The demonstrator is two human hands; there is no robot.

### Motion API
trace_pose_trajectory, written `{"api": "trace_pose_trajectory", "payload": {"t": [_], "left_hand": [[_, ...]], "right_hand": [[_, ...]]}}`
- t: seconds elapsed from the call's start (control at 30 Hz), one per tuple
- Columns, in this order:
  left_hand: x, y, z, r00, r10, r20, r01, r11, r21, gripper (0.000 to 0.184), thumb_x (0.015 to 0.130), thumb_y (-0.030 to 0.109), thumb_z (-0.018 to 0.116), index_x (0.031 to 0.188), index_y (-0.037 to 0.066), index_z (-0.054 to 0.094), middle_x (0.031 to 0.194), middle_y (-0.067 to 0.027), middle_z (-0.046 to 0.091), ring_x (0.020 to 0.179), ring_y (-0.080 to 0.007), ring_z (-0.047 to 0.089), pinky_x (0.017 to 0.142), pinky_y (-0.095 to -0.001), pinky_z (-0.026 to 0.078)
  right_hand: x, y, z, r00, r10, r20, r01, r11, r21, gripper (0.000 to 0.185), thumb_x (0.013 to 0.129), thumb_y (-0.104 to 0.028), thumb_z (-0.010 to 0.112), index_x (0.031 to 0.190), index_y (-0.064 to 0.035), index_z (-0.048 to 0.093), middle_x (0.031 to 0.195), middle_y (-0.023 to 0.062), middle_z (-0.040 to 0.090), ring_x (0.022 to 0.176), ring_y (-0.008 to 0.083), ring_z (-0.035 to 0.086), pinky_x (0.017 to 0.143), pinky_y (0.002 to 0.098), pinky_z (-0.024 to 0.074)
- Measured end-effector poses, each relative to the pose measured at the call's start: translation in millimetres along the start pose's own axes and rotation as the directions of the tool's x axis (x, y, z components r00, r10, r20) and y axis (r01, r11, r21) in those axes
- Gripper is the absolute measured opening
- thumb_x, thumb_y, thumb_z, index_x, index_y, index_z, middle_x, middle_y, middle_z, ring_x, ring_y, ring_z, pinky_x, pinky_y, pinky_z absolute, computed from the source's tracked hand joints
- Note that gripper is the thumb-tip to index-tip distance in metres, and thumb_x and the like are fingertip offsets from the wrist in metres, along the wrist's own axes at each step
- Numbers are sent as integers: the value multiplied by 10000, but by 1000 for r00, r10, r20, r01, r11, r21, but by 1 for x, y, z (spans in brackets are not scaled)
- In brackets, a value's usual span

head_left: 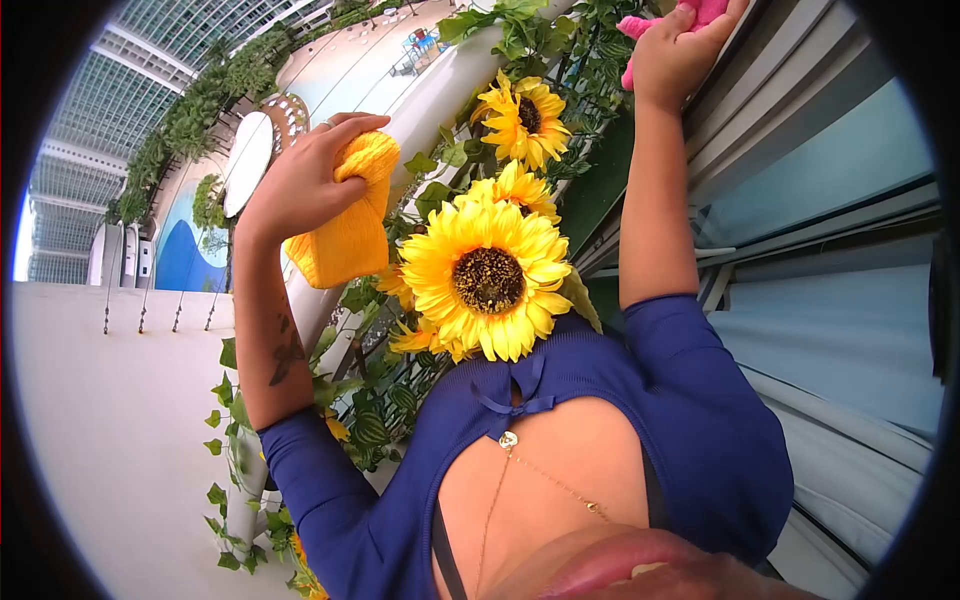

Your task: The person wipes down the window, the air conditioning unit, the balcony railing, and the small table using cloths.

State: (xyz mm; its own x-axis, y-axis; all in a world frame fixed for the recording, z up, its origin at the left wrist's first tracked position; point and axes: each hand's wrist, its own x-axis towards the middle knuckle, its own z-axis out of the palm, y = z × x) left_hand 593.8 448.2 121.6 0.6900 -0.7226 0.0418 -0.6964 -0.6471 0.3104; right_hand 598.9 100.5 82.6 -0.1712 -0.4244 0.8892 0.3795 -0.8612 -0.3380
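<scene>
My left hand (300, 185) is closed around a folded yellow cloth (345, 235) with a crinkled texture. Part of the cloth bulges up between thumb and fingers, and the rest hangs below the hand. Beside it is a large artificial sunflower (488, 280), with a smaller sunflower (528, 120) farther up. At the top right my right hand (672, 65) grips a bright pink cloth (708, 12), which the frame edge cuts off. That hand is close to the window frame (770, 75).
A white railing (410, 115) wound with artificial ivy (435, 160) runs alongside me. Window panes (820, 170) with pale curtains (830, 340) stand on the right. A white wall (120, 430) is on the left. Far below lie a pool (190, 245) and trees.
</scene>
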Motion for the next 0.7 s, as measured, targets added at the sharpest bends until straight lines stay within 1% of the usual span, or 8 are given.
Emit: {"api": "trace_pose_trajectory", "payload": {"t": [0.07, 0.3, 0.37, 0.43, 0.47, 0.5, 0.57, 0.7], "left_hand": [[14, 6, -4, 997, -10, 81, 9, 1000, 11, 626, 644, 106, 518, 1270, 96, 536, 1246, -124, 565, 1079, -307, 560, 974, -379, 420], [57, 1, -8, 991, 85, 107, -89, 996, 33, 558, 696, 171, 549, 1251, 111, 569, 1147, -162, 609, 1065, -312, 578, 958, -388, 441], [58, 0, -9, 989, 88, 115, -90, 996, 12, 558, 691, 172, 551, 1246, 109, 572, 1136, -164, 615, 1055, -319, 583, 950, -387, 446], [58, -2, -10, 988, 92, 120, -92, 996, -6, 558, 687, 173, 553, 1240, 107, 574, 1125, -166, 621, 1044, -326, 589, 942, -387, 451], [55, -5, -11, 989, 74, 132, -68, 997, -48, 560, 680, 171, 555, 1236, 102, 574, 1119, -172, 622, 1038, -331, 591, 934, -389, 454], [52, -6, -12, 989, 57, 137, -45, 995, -89, 563, 673, 169, 557, 1231, 97, 575, 1113, -179, 623, 1032, -336, 592, 927, -391, 456], [43, -8, -17, 986, -16, 166, 35, 994, -107, 618, 627, 85, 538, 1245, 60, 548, 1142, -167, 607, 1036, -283, 591, 960, -352, 431], [18, -24, -19, 983, -137, 123, 157, 972, -177, 637, 606, 68, 514, 1241, 39, 542, 1133, -140, 612, 1025, -230, 588, 961, -320, 422]], "right_hand": [[8, -26, -21, 993, -108, -42, 99, 980, -172, 371, 868, 62, 465, 1233, -11, 463, 1254, 148, 524, 1054, 262, 557, 943, 356, 444], [38, -55, -48, 967, 62, -248, 20, 948, 317, 336, 850, 92, 496, 1174, 27, 430, 961, 118, 569, 889, 217, 606, 758, 302, 527], [22, -47, -19, 979, 187, 76, -202, 895, 399, 331, 849, 104, 541, 1150, -10, 464, 994, 139, 621, 769, 148, 622, 585, 233, 556], [-24, -41, 25, 853, 218, 473, -415, 835, 362, 231, 789, 60, 610, 977, -73, 618, 939, 66, 632, 850, 200, 602, 731, 293, 502], [-35, -60, 36, 770, -73, 633, -215, 905, 366, 295, 862, 20, 580, 1130, -100, 605, 1108, 75, 627, 797, 145, 624, 560, 279, 551], [-60, -67, 54, 670, -340, 660, -36, 873, 486, 274, 866, -61, 579, 1129, -113, 632, 1157, 70, 613, 964, 216, 602, 842, 382, 504], [-129, -63, 64, 113, -413, 904, -15, 909, 417, 273, 860, -128, 534, 1106, -101, 650, 1147, 71, 624, 1062, 261, 559, 968, 377, 408], [-103, 26, 102, 82, -293, 953, 42, 956, 290, 331, 794, -29, 506, 1091, -68, 650, 1094, 88, 649, 1055, 277, 557, 948, 377, 429]]}}
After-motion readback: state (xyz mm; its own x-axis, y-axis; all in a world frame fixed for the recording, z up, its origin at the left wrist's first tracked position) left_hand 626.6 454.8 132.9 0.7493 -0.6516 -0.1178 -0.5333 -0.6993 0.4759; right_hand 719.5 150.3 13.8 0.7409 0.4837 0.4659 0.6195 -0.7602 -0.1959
